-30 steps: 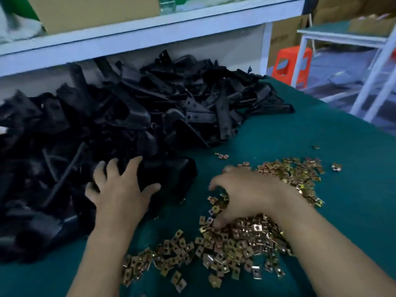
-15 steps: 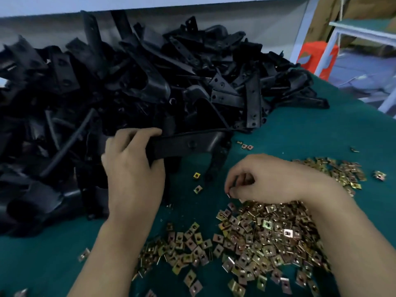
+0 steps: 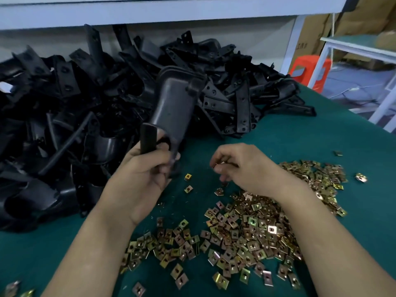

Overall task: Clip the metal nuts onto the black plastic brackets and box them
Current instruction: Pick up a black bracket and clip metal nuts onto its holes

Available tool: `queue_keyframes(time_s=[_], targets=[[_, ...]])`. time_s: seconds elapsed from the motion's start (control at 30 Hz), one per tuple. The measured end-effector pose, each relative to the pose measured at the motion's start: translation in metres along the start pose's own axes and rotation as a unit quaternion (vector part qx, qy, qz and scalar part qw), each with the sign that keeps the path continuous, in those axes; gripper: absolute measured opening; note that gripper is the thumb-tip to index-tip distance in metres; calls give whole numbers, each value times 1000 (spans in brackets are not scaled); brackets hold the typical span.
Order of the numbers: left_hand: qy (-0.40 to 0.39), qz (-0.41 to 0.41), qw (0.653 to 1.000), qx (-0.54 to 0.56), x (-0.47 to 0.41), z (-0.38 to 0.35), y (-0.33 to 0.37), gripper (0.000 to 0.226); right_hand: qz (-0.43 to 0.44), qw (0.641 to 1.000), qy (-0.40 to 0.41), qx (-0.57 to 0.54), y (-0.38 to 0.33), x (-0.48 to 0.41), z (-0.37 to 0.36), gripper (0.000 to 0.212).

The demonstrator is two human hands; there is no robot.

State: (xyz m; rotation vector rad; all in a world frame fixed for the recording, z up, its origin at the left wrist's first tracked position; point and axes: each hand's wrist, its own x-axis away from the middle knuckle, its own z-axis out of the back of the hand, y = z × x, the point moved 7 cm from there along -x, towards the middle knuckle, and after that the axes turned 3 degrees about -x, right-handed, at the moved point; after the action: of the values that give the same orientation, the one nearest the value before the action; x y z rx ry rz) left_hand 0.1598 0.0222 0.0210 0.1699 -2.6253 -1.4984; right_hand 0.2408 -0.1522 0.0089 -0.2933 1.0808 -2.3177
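A bracket is held tilted over the worktop, clamped in the grip of the left hand. A nut is pinched in the right hand beside it. Misaligned, the nut could be dropped among the loose nuts.

Black plastic brackets: heaped, far left; one bracket raised, tilted. Gold-toned metal nuts: scattered pile, near right.

The left grip holds a bracket upright over the table; the right grip pinches a nut near it. Loose nuts spread along the front edge, and a pile of brackets lies along the back edge.
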Motion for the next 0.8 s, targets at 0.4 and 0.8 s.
queue_keyframes(time_s=[0.4, 0.8], targets=[[-142, 22, 974, 175, 6, -6, 11, 52, 72, 995, 60, 31, -8, -4, 4, 5], [32, -16, 976, 215, 3, 1, 11, 29, 68, 995, 57, 36, -6, -3, 1, 13]])
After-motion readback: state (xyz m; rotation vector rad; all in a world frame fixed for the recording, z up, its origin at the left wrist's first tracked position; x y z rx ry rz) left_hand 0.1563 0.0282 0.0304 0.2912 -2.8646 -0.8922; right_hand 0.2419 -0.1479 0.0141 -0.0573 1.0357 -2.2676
